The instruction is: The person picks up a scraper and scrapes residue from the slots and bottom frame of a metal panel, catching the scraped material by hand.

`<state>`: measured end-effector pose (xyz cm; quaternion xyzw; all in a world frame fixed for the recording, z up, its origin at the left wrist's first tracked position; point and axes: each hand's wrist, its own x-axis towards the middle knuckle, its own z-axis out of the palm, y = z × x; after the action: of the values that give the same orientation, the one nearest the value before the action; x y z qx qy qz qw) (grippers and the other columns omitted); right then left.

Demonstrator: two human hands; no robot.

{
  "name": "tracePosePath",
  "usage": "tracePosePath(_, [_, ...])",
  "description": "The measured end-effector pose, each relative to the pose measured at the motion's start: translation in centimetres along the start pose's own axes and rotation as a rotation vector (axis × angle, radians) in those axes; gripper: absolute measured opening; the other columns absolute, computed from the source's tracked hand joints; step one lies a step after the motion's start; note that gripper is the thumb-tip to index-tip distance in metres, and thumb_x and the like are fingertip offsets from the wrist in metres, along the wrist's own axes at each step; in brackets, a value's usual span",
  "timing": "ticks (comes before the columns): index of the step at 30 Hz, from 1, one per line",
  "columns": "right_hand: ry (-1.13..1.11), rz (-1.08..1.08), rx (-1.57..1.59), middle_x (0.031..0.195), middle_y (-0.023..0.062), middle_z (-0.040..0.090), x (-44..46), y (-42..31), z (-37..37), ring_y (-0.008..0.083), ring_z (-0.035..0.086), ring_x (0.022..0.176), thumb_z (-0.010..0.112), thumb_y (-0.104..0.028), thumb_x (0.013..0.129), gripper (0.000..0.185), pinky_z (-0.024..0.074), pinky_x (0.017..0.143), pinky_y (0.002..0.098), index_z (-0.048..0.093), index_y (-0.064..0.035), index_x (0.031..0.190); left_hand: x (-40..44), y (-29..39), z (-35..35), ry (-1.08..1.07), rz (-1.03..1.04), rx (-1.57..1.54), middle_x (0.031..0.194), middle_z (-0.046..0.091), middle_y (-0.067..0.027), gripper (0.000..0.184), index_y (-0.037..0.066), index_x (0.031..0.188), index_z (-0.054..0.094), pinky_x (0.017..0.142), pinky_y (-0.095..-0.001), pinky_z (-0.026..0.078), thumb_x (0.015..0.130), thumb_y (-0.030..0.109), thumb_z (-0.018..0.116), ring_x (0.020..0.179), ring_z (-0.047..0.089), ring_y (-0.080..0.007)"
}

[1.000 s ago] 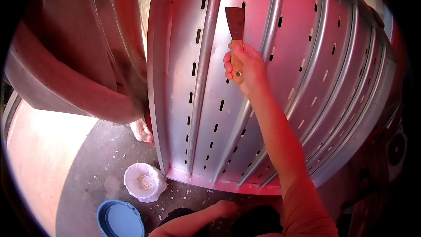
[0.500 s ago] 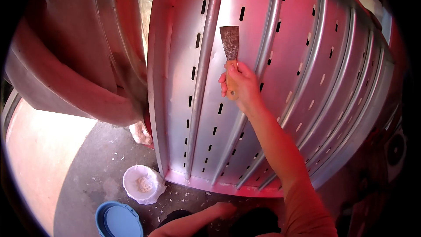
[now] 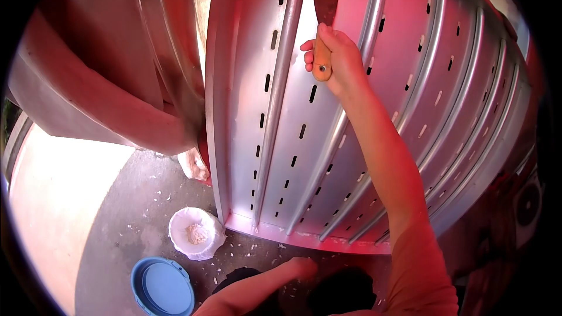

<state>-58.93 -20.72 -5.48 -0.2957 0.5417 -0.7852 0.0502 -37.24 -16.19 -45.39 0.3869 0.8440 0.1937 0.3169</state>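
My right hand is closed around the wooden handle of a putty knife, whose dark blade points upward. The knife lies over the upper part of a large slotted metal panel with raised rounded ribs. Its blade is between two ribs; whether it touches the metal I cannot tell. At the bottom, my left hand is low, near my dark-clad legs, and its fingers cannot be made out.
A white-lined bucket with pale scraps inside stands on the floor, beside a blue round basin. Pale bits litter the concrete. A large curved metal piece rises at left, close to the panel's edge.
My right hand has moved up the panel with the putty knife. The view has shifted slightly, and my left hand stays low.
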Motion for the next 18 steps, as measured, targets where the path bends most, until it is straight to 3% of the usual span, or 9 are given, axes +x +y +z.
tracePosePath(6, [0.016, 0.341, 0.141, 0.070, 0.0104, 0.058, -10.4, 12.5, -3.0, 0.0160, 0.053, 0.052, 0.053, -0.030, 0.093, 0.027, 0.0431, 0.046, 0.0294, 0.050, -0.0033, 0.091, -2.0, 1.8, -2.2, 0.043, -0.066, 0.010, 0.090, 0.068, -0.0143, 0.022, 0.006, 0.083, 0.069, 0.071, -0.0412, 0.053, 0.077, 0.025, 0.061, 0.087, 0.065, -0.0309])
tracePosePath(9, [0.058, 0.418, 0.129, 0.069, 0.0101, 0.058, -16.1, 15.2, -2.9, 0.0155, 0.052, 0.049, 0.053, -0.029, 0.093, 0.026, 0.0413, 0.044, 0.0285, 0.051, -0.0029, 0.090, -1.9, 2.0, -1.3, 0.053, -0.089, -0.002, 0.089, 0.067, -0.0151, 0.022, 0.005, 0.083, 0.069, 0.070, -0.0408, 0.053, 0.077, 0.024, 0.061, 0.086, 0.065, -0.0311])
tracePosePath(14, [0.085, 0.279, 0.142, 0.066, 0.0095, 0.056, -13.1, 13.0, -2.8, 0.0144, 0.049, 0.047, 0.051, -0.026, 0.094, 0.024, 0.0392, 0.042, 0.0278, 0.051, -0.0022, 0.090, -2.5, 2.9, -1.6, 0.051, -0.158, -0.037, 0.089, 0.067, -0.0159, 0.021, 0.004, 0.083, 0.068, 0.068, -0.0408, 0.053, 0.078, 0.024, 0.060, 0.084, 0.066, -0.0313])
tracePosePath(18, [-0.029, 0.194, 0.045, 0.065, 0.0096, 0.055, -11.6, 12.1, -2.4, 0.0143, 0.049, 0.047, 0.050, -0.027, 0.094, 0.026, 0.0391, 0.042, 0.0279, 0.051, -0.0018, 0.089, -2.6, 3.0, -1.8, 0.067, -0.147, -0.044, 0.089, 0.068, -0.0150, 0.022, 0.005, 0.083, 0.068, 0.069, -0.0412, 0.053, 0.079, 0.025, 0.060, 0.084, 0.066, -0.0310])
